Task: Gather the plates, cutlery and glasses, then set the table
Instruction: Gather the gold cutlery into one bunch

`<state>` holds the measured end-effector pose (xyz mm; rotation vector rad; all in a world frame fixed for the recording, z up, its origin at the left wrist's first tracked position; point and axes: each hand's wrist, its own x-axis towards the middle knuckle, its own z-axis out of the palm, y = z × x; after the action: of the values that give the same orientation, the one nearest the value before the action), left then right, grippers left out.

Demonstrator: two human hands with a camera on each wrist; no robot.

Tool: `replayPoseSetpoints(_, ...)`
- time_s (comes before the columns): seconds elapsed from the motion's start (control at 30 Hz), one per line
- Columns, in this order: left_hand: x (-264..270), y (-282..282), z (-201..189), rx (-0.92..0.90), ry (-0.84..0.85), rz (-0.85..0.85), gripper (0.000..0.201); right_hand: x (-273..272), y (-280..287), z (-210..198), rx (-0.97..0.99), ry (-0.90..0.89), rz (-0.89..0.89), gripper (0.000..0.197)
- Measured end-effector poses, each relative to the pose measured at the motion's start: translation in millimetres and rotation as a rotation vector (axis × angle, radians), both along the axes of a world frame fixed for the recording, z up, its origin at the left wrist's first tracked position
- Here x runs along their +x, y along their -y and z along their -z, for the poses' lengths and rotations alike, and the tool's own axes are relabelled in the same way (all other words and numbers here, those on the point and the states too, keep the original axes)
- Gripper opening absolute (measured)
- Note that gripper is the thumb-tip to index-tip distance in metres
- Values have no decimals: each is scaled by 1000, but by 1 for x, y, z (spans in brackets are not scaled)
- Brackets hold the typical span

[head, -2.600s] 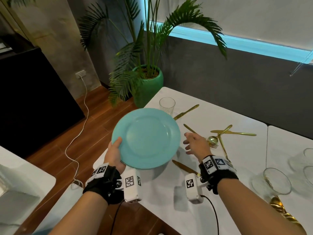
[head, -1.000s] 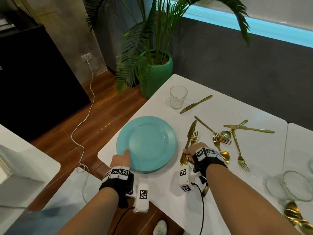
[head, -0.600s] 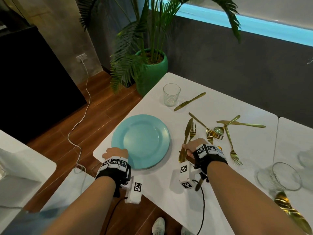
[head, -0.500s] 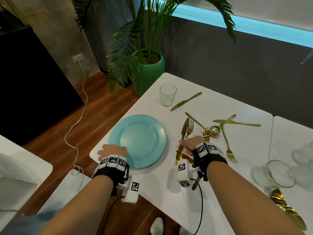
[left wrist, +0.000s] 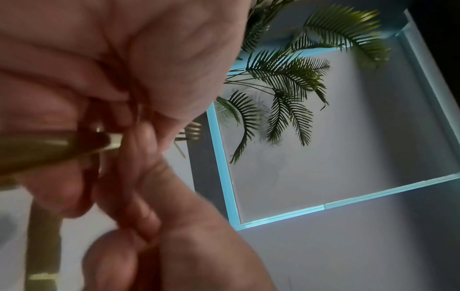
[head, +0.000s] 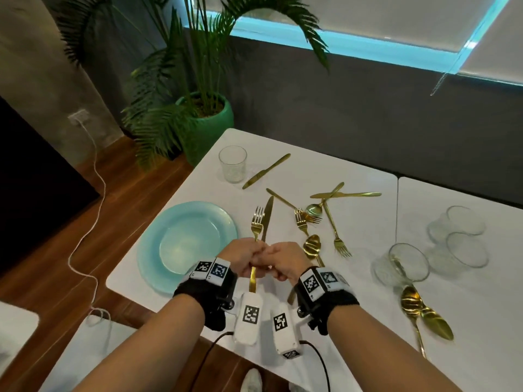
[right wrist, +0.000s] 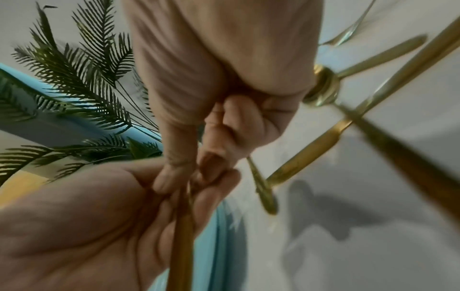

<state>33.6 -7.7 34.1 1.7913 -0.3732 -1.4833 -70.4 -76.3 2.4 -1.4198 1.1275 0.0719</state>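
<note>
On the white counter (head: 353, 171), beside the round turquoise plate (head: 158, 239), the left hand (head: 243, 256) and right hand (head: 283, 261) meet; the left grip pinches a gold fork (head: 257, 224), the right clasps a gold knife (head: 267, 213), both raised.

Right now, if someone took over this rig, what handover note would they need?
Left hand: grips the fork by its handle.
Right hand: curled round the knife, fingertips meeting the left hand.
Teal plate lies on the table, left of both hands; one glass stands beyond it.
Done: plate placed.
Left: lay fork and knife beside the plate, sort the loose cutlery, distribute the other glasses.
</note>
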Motion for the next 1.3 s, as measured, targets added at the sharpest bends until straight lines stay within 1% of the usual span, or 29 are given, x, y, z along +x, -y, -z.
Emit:
replayPoseSetpoints(0.07,-3,-1,-1,2,-5,-37,21,-20,7,3,-65,-134,-18,17)
replayPoseSetpoints(0.1,-4,0,-1,8,-28,-93,18,-31,11,8,-139,-263,-45,16)
replayPoseSetpoints(0.13,-4,1,-1,8,-35,-140,17,-40,16,12,-227,-389,-59,25)
replayPoseSetpoints(0.17,-4,3,-1,15,-41,-161,16,-48,18,16,-307,-466,-61,33)
replayPoseSetpoints(0.23,-7,7,-2,29,-50,-160,18,-57,24,29,-321,-498,-12,38)
replayPoseSetpoints(0.33,-13,12,-1,66,-47,-145,18,-55,28,43,-304,-509,107,42)
replayPoseSetpoints(0.37,-14,13,0,72,-35,-133,18,-53,29,44,-292,-525,112,43)
replayPoseSetpoints(0.5,-18,13,6,76,11,-105,16,-46,35,48,-250,-524,174,27)
replayPoseSetpoints(0.63,-19,15,4,82,11,-100,15,-45,38,50,-187,-499,213,29)
replayPoseSetpoints(0.73,-18,17,6,74,20,-92,16,-42,42,43,-39,-372,272,24)
replayPoseSetpoints(0.83,-19,20,8,47,-4,-104,18,-38,49,19,101,-196,238,29)
replayPoseSetpoints(0.9,-20,23,8,32,-9,-90,19,-32,52,-1,149,-103,200,33)
replayPoseSetpoints(0.97,-23,26,8,9,-22,-72,22,-24,55,-10,168,-39,171,34)
replayPoseSetpoints(1.1,-27,28,9,-25,-52,-93,36,-9,52,-12,134,-11,141,27)
replayPoseSetpoints(1.2,-27,29,11,-36,-52,-131,33,-3,50,-11,53,-11,69,25)
replayPoseSetpoints(1.23,-26,30,12,-35,-38,-136,31,-4,53,-8,7,-28,50,24)
replayPoseSetpoints(1.27,-23,31,14,-32,-20,-144,28,-5,57,-5,-79,-96,15,26)
replayPoseSetpoints(1.3,-20,31,15,-26,-4,-154,27,-9,63,0,-198,-208,-33,29)
